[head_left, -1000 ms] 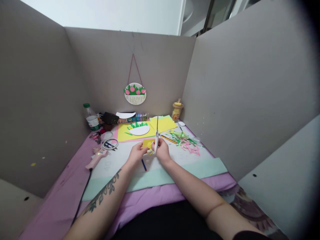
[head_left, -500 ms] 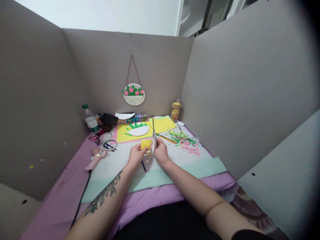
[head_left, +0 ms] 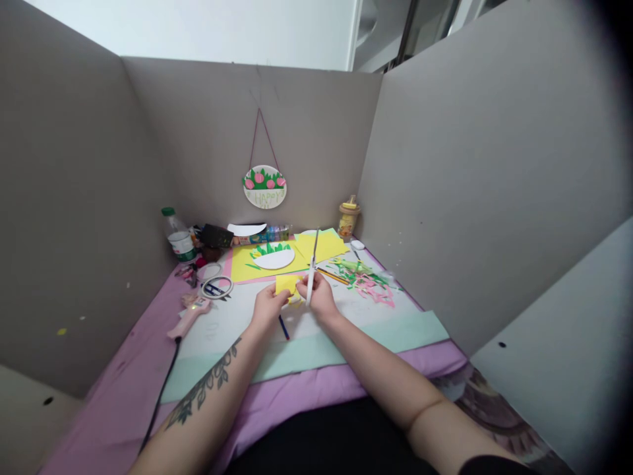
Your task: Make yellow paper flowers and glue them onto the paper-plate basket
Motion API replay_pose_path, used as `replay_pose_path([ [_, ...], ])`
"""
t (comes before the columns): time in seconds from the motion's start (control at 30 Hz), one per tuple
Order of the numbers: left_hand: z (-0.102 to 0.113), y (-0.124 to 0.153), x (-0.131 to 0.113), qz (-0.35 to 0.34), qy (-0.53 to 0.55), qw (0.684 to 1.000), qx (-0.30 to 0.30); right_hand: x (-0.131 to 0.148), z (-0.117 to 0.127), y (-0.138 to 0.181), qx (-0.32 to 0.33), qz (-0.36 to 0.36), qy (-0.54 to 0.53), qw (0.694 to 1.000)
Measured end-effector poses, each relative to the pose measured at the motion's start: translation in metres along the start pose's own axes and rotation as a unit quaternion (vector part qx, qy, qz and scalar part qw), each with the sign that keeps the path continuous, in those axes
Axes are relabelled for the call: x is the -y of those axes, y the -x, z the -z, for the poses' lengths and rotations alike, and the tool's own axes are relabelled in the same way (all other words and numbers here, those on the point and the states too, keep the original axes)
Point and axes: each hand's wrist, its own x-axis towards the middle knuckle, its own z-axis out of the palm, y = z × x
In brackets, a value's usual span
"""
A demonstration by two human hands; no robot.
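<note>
Our left hand (head_left: 268, 308) pinching a small yellow paper piece (head_left: 287, 284), our right hand (head_left: 321, 298) gripping white-handled scissors (head_left: 311, 272), blades' spread unclear, fingertips hidden.

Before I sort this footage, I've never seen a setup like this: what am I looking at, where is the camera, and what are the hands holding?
There is no machine here. The camera sits on a person's head and looks down at their own two bare arms over a craft table walled by grey boards. The left hand pinches a small yellow paper piece. The right hand grips white-handled scissors, blades pointing away. Around them lie a pink glue gun, green and pink paper scraps, yellow sheets and a white oval with green leaves. A finished decorated plaque hangs on the back board.
</note>
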Motion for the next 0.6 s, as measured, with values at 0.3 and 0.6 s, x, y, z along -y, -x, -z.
replay_pose_path([
  [0.3,-0.003,0.004,-0.006,-0.006,-0.056,0.998,-0.002,-0.011,-0.001,-0.002,-0.005,0.019,0.002,1.0],
  [0.6,0.0,0.002,-0.009,0.006,-0.012,0.998,0.055,0.002,0.002,0.0,0.029,0.007,0.02,0.999],
])
